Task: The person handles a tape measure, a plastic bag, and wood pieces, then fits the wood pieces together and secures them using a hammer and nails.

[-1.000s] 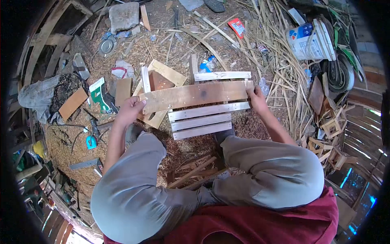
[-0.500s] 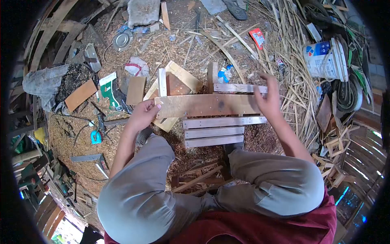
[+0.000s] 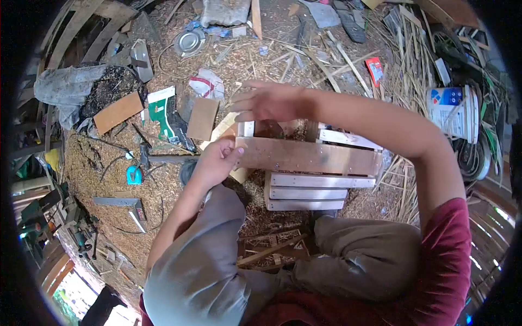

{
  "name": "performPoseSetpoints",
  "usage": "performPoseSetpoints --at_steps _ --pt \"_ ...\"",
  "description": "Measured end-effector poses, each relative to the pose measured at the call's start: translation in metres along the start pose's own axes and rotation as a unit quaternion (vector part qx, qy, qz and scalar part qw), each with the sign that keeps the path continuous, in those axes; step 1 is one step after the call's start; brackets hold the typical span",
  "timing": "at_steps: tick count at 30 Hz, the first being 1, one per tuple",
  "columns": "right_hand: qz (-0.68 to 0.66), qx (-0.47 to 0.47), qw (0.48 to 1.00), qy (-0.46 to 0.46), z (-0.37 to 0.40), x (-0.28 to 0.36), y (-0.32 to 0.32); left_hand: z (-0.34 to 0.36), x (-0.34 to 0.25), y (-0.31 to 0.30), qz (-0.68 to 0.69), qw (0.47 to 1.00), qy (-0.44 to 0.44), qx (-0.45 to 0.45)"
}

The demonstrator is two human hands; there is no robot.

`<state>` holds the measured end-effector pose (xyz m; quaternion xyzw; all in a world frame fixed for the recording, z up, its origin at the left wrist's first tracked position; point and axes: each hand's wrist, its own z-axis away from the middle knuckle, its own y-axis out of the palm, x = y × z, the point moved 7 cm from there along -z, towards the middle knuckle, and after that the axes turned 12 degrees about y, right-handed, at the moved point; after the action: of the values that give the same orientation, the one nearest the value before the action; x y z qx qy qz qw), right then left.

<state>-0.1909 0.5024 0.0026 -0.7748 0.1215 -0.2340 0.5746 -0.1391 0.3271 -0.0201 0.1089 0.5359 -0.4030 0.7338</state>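
Note:
A wide wooden board (image 3: 310, 155) lies across a small slatted wooden piece (image 3: 307, 193), whose pale slats show below and behind it. My left hand (image 3: 217, 163) is closed on the board's left end, thumb on its face. My right hand (image 3: 274, 103) reaches across above that same end with fingers spread, apart from the board and apparently holding nothing. Beneath it, a pale upright strip (image 3: 248, 128) is partly visible. Left of my left hand lie a hammer (image 3: 144, 155) and a teal tape measure (image 3: 134, 175).
A metal square-like tool (image 3: 116, 201) lies at left on the shavings. Brown panels (image 3: 118, 112) and a green-and-white packet (image 3: 162, 114) lie ahead. A white bucket (image 3: 448, 111) stands at right beside dry strips (image 3: 405, 122). Wooden pieces (image 3: 272, 250) sit between my legs.
My right hand has left the board's right end and swung leftward over it. My left hand still holds the left end. The view has shifted, moving the scene rightward.

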Motion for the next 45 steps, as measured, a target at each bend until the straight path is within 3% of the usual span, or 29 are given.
performPoseSetpoints --at_steps 3,6,13,19,25,28,31,37,40,43,45 --pt "-0.031 0.107 0.993 0.033 -0.012 0.002 0.026 0.0 -0.005 -0.001 -0.012 1.0 -0.005 0.016" --pt "0.008 0.236 0.968 0.081 -0.021 0.01 0.043 0.002 0.002 0.005 0.11 0.993 0.019 -0.029" --pt "0.037 0.161 0.985 0.052 -0.022 0.014 0.046 0.003 0.019 0.002 0.007 0.999 0.03 -0.021" --pt "0.046 0.061 0.996 0.046 -0.015 0.017 0.043 0.004 0.01 0.003 0.046 0.998 0.021 -0.035" --pt "0.087 0.072 0.992 0.05 -0.015 0.021 0.043 0.006 0.007 0.002 0.014 0.999 0.033 -0.036" --pt "0.075 0.025 0.996 0.045 -0.016 0.021 0.04 0.005 0.014 0.004 0.023 0.999 0.033 -0.035" --pt "0.062 0.054 0.994 0.072 -0.015 0.016 0.043 0.005 0.01 0.002 0.021 1.0 0.012 -0.017" --pt "-0.008 0.009 0.994 0.111 -0.005 -0.003 0.024 0.003 0.014 0.001 0.009 1.0 0.009 0.001" --pt "-0.076 0.023 0.993 0.086 -0.006 -0.002 0.019 0.002 0.003 -0.001 0.013 1.0 -0.012 0.008" --pt "-0.064 0.16 0.978 0.115 -0.016 -0.003 0.031 0.002 0.009 -0.002 -0.024 1.0 0.017 0.002" --pt "-0.039 0.194 0.975 0.103 -0.02 -0.005 0.04 0.003 0.017 -0.001 -0.011 1.0 0.024 -0.008"
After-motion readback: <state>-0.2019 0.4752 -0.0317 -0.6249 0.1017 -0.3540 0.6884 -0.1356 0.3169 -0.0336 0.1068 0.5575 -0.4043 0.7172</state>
